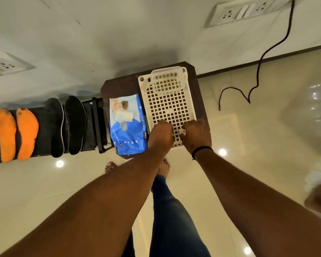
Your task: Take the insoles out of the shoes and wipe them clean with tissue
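Note:
Two orange insoles [17, 134] and two black insoles [66, 125] lie side by side on a black rack [98, 127] at the left. A blue pack of wet wipes [127, 127] sits on a dark brown stool [119, 86]. Beside the pack, a white perforated tray [170, 106] covers the stool's right half. My left hand [159, 134] and my right hand [195, 134] both have curled fingers on the tray's near edge, close together. No shoes are in view.
A smaller white basket [168, 80] stands at the tray's far end. A black cable [258, 75] trails from a wall socket [245, 12] to the shiny floor. My bare feet are under the stool's front edge. Another person's hand [319, 199] shows at the right edge.

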`<state>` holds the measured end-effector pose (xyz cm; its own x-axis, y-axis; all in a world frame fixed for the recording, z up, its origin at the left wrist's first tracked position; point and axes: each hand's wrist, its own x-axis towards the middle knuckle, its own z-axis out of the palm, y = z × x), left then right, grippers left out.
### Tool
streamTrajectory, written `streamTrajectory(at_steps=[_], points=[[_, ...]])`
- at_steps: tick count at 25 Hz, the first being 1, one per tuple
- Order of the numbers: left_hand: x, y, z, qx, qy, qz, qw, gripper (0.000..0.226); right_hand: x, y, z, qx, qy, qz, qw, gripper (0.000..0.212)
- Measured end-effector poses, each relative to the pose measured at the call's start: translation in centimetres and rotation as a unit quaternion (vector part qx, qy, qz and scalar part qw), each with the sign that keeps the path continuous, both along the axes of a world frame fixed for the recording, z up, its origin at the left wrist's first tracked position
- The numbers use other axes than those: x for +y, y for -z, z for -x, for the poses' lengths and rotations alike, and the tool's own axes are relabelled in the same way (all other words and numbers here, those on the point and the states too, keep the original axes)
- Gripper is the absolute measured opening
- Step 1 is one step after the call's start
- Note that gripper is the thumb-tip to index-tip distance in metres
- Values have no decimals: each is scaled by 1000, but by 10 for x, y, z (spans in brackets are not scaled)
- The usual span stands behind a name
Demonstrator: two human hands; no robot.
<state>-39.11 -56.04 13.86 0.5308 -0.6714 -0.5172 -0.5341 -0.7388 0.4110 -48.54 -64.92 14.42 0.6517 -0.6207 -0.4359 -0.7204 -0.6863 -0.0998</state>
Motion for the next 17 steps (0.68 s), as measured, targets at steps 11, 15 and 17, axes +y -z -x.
streamTrajectory(at_steps=[11, 15, 17], points=[[44, -35, -15, 26, -67, 68, 995, 23, 20, -42, -13, 24, -23, 10, 999, 38], [104, -76, -49, 33, -110, 66, 991, 24, 61, -93, -48, 25, -70, 14, 997, 32], [154, -95, -75, 16, -158, 61, 986, 20, 98, -115, -81, 33, -119, -1, 992, 33]])
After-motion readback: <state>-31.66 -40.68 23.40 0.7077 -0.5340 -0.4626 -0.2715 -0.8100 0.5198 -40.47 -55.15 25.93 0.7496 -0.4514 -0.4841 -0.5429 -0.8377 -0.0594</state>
